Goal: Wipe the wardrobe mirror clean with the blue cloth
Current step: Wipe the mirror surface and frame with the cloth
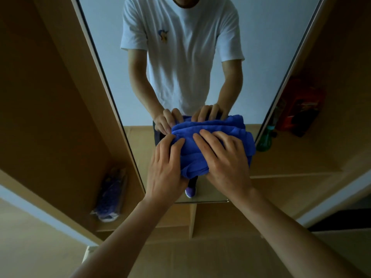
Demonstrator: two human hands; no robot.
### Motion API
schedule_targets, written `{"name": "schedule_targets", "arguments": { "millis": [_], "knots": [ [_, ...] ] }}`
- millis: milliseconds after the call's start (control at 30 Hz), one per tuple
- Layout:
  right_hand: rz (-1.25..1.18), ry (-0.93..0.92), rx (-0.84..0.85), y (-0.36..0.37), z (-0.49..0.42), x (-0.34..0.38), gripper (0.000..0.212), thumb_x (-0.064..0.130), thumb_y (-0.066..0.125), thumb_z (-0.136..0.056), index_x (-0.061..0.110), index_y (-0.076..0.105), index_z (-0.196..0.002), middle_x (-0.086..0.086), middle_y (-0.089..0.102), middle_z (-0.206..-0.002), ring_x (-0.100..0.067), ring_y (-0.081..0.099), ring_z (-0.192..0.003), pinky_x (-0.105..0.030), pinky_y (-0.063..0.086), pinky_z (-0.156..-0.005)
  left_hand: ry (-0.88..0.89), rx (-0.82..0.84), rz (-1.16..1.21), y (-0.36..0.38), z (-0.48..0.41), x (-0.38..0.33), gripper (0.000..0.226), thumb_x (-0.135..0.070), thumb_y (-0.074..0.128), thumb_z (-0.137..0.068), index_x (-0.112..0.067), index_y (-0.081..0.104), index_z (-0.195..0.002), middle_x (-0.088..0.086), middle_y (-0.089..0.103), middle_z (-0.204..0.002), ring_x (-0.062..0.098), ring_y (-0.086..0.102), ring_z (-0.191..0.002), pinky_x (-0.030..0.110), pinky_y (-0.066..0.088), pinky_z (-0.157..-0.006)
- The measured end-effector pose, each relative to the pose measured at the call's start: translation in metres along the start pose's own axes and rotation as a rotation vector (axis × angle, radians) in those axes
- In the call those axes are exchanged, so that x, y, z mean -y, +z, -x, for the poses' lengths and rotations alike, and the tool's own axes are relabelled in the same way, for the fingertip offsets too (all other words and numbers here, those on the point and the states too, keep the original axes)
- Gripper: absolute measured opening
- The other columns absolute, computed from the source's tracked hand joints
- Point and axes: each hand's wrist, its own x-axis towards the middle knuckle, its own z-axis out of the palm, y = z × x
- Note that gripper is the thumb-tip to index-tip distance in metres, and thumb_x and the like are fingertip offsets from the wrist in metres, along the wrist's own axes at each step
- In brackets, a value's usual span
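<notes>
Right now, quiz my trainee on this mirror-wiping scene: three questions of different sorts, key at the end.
1. Where on the mirror is the blue cloth? A) top edge B) lower part C) off the glass
2. True or false: only one hand touches the cloth.
3. Fill in: the green bottle stands on the shelf to the mirror's ____.
Key: 1 B. 2 False: the left hand and right hand both rest on it. 3 right.
</notes>
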Motion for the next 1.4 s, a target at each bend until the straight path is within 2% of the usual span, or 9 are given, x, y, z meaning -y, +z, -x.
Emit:
{"name": "schedule_targets", "arguments": {
  "millis": [167,433,767,933,1133,1233,1400],
  "knots": [
    [-0.04,-0.009,0.094,0.024,0.038,0.008,0.058,0.02,0.073,-0.087,0.012,0.055,-0.141,-0.007,0.057,-0.141,-0.03,0.053,-0.122,-0.043,0.042,-0.097,-0.042,0.105,-0.001,0.027,0.032,0.011,0.07,-0.017,0.072,-0.073,-0.005,0.044,-0.136,0.023,0.045,-0.142,0.037,0.046,-0.13,0.044,0.045,-0.106],
    [-0.1,0.022,0.226,0.067,0.102,0.029,0.049,0.024,0.071,-0.092,0.012,0.058,-0.137,-0.007,0.061,-0.136,-0.028,0.058,-0.117,-0.044,0.045,-0.095,-0.13,0.312,-0.024,0.07,0.083,0.028,0.072,-0.008,0.077,-0.073,-0.001,0.048,-0.138,0.022,0.045,-0.144,0.038,0.05,-0.132,0.049,0.05,-0.104],
    [-0.139,0.061,0.241,0.11,0.154,0.046,0.041,0.017,0.063,-0.097,0.012,0.059,-0.137,-0.006,0.062,-0.136,-0.029,0.058,-0.117,-0.044,0.044,-0.097,-0.267,0.353,-0.006,0.125,0.126,0.041,0.072,-0.002,0.079,-0.072,0.002,0.049,-0.137,0.024,0.044,-0.146,0.041,0.048,-0.133,0.048,0.047,-0.109],
    [-0.15,0.084,0.291,0.132,0.185,0.057,0.04,0.017,0.062,-0.098,0.013,0.059,-0.137,-0.006,0.062,-0.136,-0.028,0.059,-0.118,-0.043,0.045,-0.097,-0.3,0.38,0.002,0.151,0.149,0.051,0.069,0.0,0.078,-0.071,0.003,0.051,-0.134,0.024,0.045,-0.143,0.037,0.052,-0.125,0.044,0.048,-0.104],
    [-0.15,0.115,0.319,0.151,0.207,0.066,0.041,0.017,0.065,-0.096,0.013,0.06,-0.137,-0.005,0.062,-0.136,-0.028,0.059,-0.118,-0.042,0.044,-0.098,-0.339,0.383,0.023,0.173,0.167,0.058,0.065,-0.001,0.076,-0.074,0.003,0.05,-0.133,0.023,0.045,-0.144,0.036,0.05,-0.128,0.044,0.048,-0.106],
    [-0.159,0.116,0.353,0.159,0.217,0.07,0.041,0.016,0.062,-0.097,0.013,0.059,-0.137,-0.005,0.061,-0.136,-0.028,0.058,-0.119,-0.042,0.043,-0.099,-0.357,0.388,0.037,0.181,0.175,0.062,0.065,0.0,0.075,-0.074,0.002,0.049,-0.133,0.022,0.044,-0.144,0.036,0.051,-0.127,0.044,0.048,-0.106],
    [-0.179,0.128,0.456,0.171,0.233,0.077,0.048,0.016,0.069,-0.091,0.012,0.058,-0.137,-0.005,0.062,-0.135,-0.027,0.057,-0.12,-0.042,0.044,-0.1,-0.407,0.455,0.026,0.192,0.187,0.068,0.069,0.007,0.071,-0.071,-0.001,0.049,-0.136,0.018,0.044,-0.145,0.033,0.051,-0.127,0.041,0.047,-0.106]
  ]
}}
